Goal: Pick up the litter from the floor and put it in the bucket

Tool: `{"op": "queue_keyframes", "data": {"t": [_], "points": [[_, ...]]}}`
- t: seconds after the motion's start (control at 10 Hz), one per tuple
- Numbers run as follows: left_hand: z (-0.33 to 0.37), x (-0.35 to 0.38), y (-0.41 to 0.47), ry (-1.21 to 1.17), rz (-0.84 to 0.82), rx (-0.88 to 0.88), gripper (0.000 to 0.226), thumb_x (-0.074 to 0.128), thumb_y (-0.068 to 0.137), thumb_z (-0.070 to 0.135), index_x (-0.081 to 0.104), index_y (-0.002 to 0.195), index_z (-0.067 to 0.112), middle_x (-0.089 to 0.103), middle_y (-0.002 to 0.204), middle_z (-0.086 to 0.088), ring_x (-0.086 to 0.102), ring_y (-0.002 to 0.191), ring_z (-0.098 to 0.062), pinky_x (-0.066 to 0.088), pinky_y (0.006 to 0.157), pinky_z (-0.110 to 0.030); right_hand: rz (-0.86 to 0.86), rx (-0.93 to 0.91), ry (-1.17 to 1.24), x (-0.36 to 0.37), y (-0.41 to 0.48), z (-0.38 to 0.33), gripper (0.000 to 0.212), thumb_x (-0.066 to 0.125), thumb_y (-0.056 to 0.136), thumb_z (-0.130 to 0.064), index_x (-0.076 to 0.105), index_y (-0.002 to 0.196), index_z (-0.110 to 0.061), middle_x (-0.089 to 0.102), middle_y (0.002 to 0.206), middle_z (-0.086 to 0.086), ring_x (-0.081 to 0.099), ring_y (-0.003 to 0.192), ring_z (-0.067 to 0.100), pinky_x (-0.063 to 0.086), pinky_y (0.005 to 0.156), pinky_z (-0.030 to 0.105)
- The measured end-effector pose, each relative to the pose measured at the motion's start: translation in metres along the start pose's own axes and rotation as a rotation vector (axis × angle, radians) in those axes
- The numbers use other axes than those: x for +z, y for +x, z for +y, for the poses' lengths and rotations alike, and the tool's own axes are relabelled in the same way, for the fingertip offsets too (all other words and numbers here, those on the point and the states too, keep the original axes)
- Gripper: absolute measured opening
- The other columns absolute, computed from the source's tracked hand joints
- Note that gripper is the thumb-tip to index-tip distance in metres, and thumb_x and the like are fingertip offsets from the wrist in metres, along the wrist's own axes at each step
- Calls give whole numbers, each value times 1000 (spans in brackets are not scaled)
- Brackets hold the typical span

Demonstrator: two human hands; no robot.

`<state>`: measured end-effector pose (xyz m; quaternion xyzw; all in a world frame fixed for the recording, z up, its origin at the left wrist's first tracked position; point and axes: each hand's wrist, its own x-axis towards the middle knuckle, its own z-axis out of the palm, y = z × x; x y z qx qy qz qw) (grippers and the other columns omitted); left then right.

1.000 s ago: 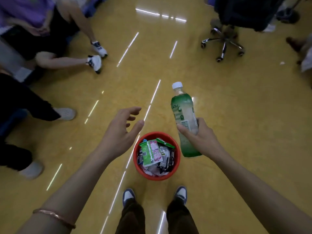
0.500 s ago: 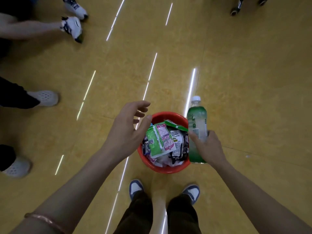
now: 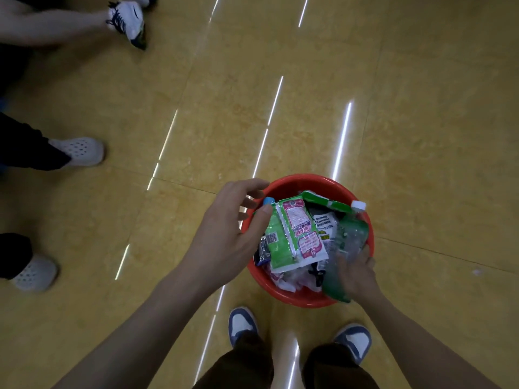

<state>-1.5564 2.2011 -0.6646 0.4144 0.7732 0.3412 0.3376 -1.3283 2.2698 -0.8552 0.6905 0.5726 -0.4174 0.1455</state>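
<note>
A red bucket (image 3: 292, 183) stands on the yellow floor just ahead of my shoes, packed with wrappers, among them a green and pink packet (image 3: 295, 234). My right hand (image 3: 356, 273) grips a green plastic bottle (image 3: 349, 242) with a white cap, which lies tilted inside the bucket's right side, blurred by motion. My left hand (image 3: 227, 234) hovers at the bucket's left rim with loosely curled fingers, its thumb touching the packet's edge, and holds nothing.
My two blue and white shoes (image 3: 243, 322) stand right behind the bucket. Other people's feet are on the left: white clogs (image 3: 80, 151), another clog (image 3: 33, 273), and a white sneaker (image 3: 127, 19) at the top.
My right hand has brought the bottle from beside the bucket's right rim down into the bucket. The left hand has moved closer to the left rim. The camera has tipped further down.
</note>
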Motion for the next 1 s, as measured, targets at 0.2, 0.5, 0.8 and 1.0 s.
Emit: {"op": "queue_keyframes", "data": {"t": [0.2, 0.5, 0.8, 1.0], "points": [[-7, -4, -5, 26, 7, -9, 26, 54, 93, 24, 48, 114, 37, 53, 110, 17, 51, 102, 4, 44, 84, -10, -64, 74, -10, 16, 31, 6, 62, 31, 98, -47, 25, 144, -6, 26, 141, 31, 33, 127, 41, 35, 101, 43], [14, -15, -11, 25, 34, 24, 26, 53, 93, 28, 50, 118, 35, 53, 113, 14, 52, 103, 3, 45, 85, -12, -82, 46, -133, -15, 27, 19, 135, 17, 48, -99, 40, 135, 2, 44, 129, 25, 40, 121, 37, 38, 94, 41], [29, -20, -18, 2, 75, 34, 28, 54, 92, 26, 52, 119, 30, 52, 115, 11, 53, 102, 1, 46, 84, -13, 2, -169, -121, -43, 4, 6, 115, 30, 55, -97, 46, 132, -13, 53, 126, 14, 47, 118, 33, 45, 95, 44], [54, -28, -32, -33, 55, 20, 29, 52, 92, 29, 53, 121, 26, 51, 114, 8, 52, 103, 3, 44, 82, -6, 45, -342, -36, -89, -55, -39, 99, 46, 64, -87, 42, 137, -20, 49, 128, 8, 43, 125, 25, 44, 99, 46]]}}
